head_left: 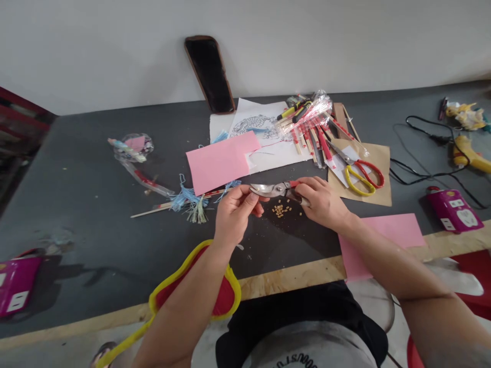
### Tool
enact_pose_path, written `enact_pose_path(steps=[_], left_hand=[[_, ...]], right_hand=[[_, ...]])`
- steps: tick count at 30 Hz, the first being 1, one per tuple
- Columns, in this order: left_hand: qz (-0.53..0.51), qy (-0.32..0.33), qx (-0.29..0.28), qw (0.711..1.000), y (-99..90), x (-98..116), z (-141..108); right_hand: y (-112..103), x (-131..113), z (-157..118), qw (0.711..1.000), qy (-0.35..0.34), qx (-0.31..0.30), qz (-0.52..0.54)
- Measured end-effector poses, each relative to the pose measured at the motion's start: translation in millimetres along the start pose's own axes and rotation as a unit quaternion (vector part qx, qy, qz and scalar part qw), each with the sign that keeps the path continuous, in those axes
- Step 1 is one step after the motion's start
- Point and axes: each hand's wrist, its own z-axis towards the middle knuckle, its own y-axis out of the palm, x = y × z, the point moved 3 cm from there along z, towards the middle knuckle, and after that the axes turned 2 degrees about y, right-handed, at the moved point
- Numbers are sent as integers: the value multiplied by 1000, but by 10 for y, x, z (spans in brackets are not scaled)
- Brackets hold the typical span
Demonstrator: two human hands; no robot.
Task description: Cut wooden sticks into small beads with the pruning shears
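Observation:
My right hand (318, 199) is wrapped round the red handles of a pair of pruning shears (270, 189), whose blades point left. At the blade tips, my left hand (238, 209) is closed in a pinch; whatever lies between its thumb and finger is too hidden to name. Below the shears, several small pale cut pieces (281, 209) lie in a little heap on the dark tabletop. Beyond my left hand rests a pink paper sheet (218, 163). Blue tassels (184, 197) and a thin wooden stick (151, 211) lie to its left.
A phone (210, 74) leans on the wall. Bundled sticks (307, 125), red-and-yellow-handled scissors (358, 171) and a yellow glue gun (470, 154) with its cord lie to the right. Purple boxes (454, 210) stand at both sides. A yellow-edged red shape (224, 299) overlaps the front edge.

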Motion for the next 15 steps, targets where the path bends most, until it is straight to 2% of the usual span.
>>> enact_pose_path(steps=[8, 15], left_hand=[[11, 13, -7, 1000, -28, -39, -1], [29, 24, -28, 999, -79, -47, -4]], right_hand=[[-45, -70, -17, 996, -1, -32, -80], [-40, -98, -19, 996, 8, -29, -89]])
